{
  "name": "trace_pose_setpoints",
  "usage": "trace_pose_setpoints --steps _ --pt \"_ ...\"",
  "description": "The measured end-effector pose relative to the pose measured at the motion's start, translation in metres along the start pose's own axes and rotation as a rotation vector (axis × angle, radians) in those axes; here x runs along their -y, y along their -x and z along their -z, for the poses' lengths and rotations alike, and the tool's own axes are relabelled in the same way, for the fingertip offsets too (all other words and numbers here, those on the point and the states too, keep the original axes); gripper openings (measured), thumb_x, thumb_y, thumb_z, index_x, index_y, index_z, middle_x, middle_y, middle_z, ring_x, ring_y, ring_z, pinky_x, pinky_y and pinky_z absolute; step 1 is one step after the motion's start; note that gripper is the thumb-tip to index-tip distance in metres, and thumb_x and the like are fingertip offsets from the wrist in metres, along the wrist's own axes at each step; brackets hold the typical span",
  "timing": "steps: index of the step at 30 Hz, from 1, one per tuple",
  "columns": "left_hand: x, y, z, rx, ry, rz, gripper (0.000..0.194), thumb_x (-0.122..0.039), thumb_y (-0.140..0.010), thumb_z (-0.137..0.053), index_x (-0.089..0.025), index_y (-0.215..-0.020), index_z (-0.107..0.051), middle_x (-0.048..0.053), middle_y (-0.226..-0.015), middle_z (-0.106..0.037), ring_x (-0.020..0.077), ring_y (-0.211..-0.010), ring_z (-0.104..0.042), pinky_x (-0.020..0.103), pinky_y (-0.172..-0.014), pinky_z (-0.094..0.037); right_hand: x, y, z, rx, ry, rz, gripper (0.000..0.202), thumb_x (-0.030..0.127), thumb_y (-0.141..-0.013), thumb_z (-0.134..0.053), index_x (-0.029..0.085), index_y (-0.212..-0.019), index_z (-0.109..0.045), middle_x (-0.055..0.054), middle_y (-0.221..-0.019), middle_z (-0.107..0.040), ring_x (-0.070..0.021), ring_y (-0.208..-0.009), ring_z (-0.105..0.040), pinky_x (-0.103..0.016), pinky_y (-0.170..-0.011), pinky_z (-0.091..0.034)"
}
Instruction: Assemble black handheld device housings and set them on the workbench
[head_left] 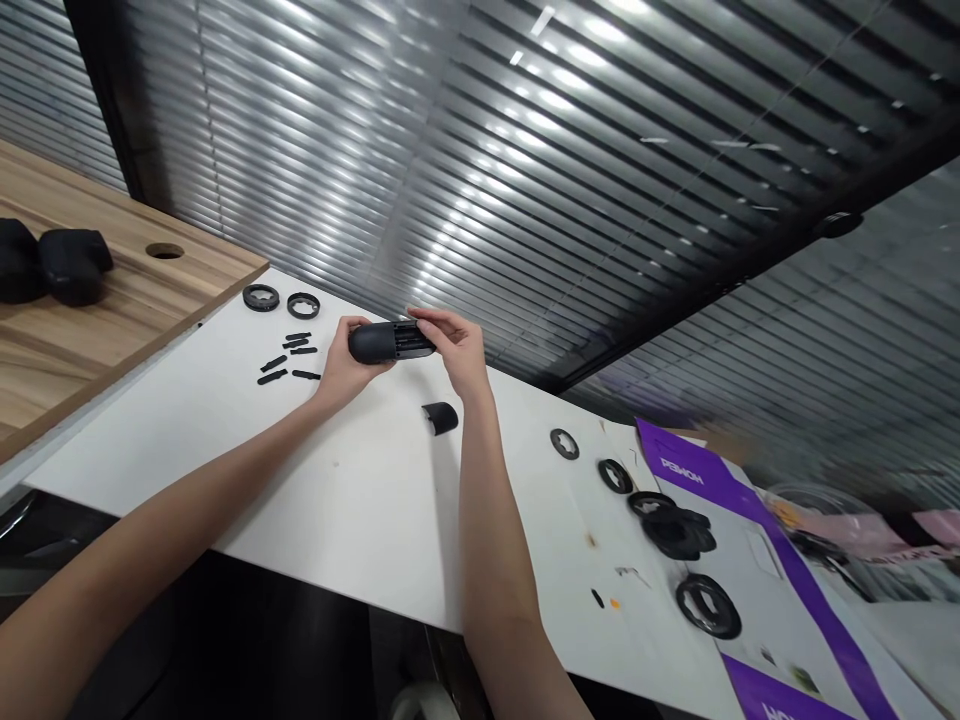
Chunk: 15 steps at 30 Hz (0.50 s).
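Observation:
My left hand (347, 370) is wrapped round the closed end of a rounded black plastic device housing (373, 343), held above the white table. At its other end, a slotted inside section lies uncovered. The thumb and fingers of my right hand (459, 348) pinch that uncovered end; whether they also hold a small part there I cannot make out. Below the housing, a curved black cover (440, 418) rests on the table near my right wrist. Several slim black strips (273, 377) lie to the left of my left hand.
Two black rings (304, 305) sit at the table's far left, beside a wooden surface (142, 300) bearing black padded objects (75, 265). More black rings (564, 444) lie on the right, near a purple and white box (757, 540). Behind the table (300, 480) stands a ribbed metallic wall.

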<state>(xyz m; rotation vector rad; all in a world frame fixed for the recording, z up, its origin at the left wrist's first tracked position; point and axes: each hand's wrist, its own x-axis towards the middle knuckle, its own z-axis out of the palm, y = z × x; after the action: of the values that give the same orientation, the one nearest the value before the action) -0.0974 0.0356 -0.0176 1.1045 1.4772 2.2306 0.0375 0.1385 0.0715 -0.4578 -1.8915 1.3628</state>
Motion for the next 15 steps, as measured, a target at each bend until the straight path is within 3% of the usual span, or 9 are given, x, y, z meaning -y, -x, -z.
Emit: trace_pose_setpoints --steps 5,9,15 --pt "0.0044 -0.0013 0.0011 0.0 -0.007 0.006 0.058 -0.022 -0.058 -0.091 -0.026 -0.105 -0.057 0.0 -0.102 -0.065 0.0211 -0.094 -0.065 0.034 -0.083 -0.054 -0.001 -0.0012 0.0019 0.032 -0.007 -0.124 0.045 0.054 -0.077 -0.085 0.025 -0.111 -0.078 -0.008 -0.116 -0.082 -0.0251 -0.111 -0.075 -0.037 -0.091 -0.062" --pt "0.0047 -0.0018 0.0025 0.01 -0.023 0.015 0.058 -0.023 -0.059 -0.091 -0.025 -0.106 -0.056 0.001 -0.104 -0.065 0.0213 -0.095 -0.065 0.034 -0.084 -0.053 -0.0044 -0.0015 0.0022 0.025 0.038 -0.133 0.042 0.055 -0.077 -0.084 0.024 -0.104 -0.08 -0.007 -0.107 -0.083 -0.0236 -0.102 -0.076 -0.034 -0.082 -0.062" --pt "0.0082 -0.0031 0.0027 0.019 0.002 0.085 0.061 -0.024 -0.054 -0.093 -0.024 -0.104 -0.057 0.002 -0.103 -0.064 0.022 -0.095 -0.064 0.034 -0.083 -0.054 0.0005 -0.001 0.0026 0.038 0.102 -0.116 0.041 0.059 -0.079 -0.082 0.023 -0.1 -0.081 -0.005 -0.103 -0.081 -0.0223 -0.101 -0.074 -0.037 -0.093 -0.061"
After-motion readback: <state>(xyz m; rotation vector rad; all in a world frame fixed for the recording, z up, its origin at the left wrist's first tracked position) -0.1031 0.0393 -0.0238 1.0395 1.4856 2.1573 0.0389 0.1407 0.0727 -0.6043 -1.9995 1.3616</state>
